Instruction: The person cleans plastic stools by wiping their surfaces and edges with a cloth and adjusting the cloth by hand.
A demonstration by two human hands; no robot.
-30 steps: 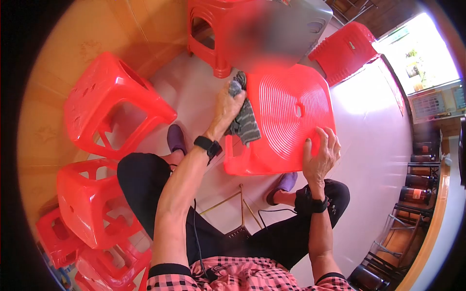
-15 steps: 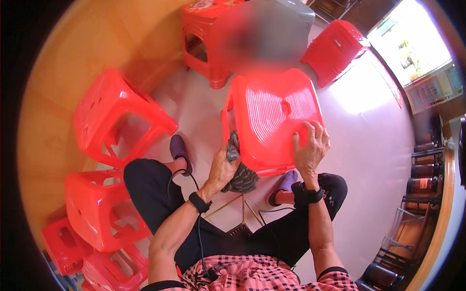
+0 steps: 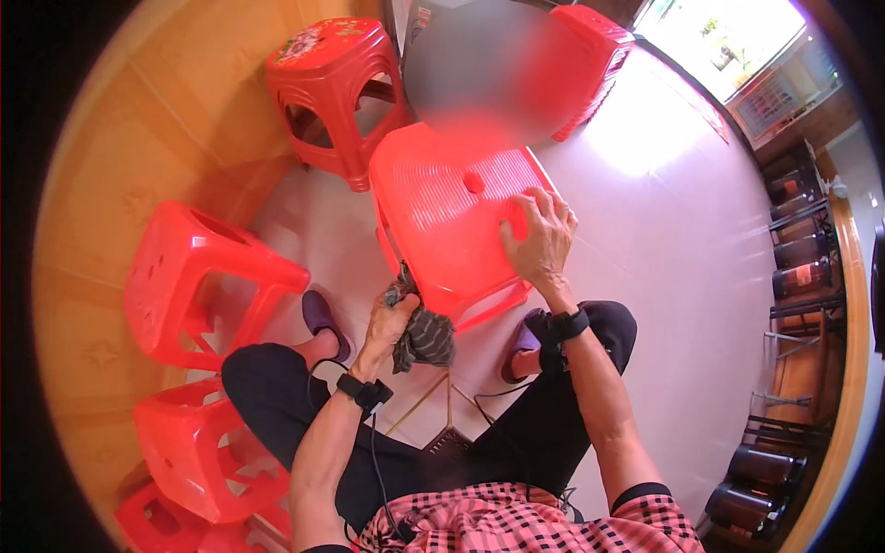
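A red plastic stool (image 3: pixel 442 221) with a ridged seat and a small centre hole stands tilted in front of my knees. My left hand (image 3: pixel 389 323) is closed on a grey striped cloth (image 3: pixel 426 339), close to the stool's near left corner and side. The cloth hangs down beside the stool's leg. My right hand (image 3: pixel 542 235) lies with spread fingers on the right part of the seat. A blurred patch hides the far edge of the stool.
Red stools stand on the left, one upright (image 3: pixel 184 276) and others (image 3: pixel 194 452) below it. A flower-patterned stool (image 3: pixel 336 101) is at the back by the orange wall (image 3: pixel 138 138). Stacked red stools (image 3: pixel 595 64) are behind; dark chairs (image 3: pixel 797 249) line the right.
The stool has shifted left in view and tilted more. My left hand with the cloth has moved from the seat's upper left edge down to its near left corner. My right hand stays on the seat.
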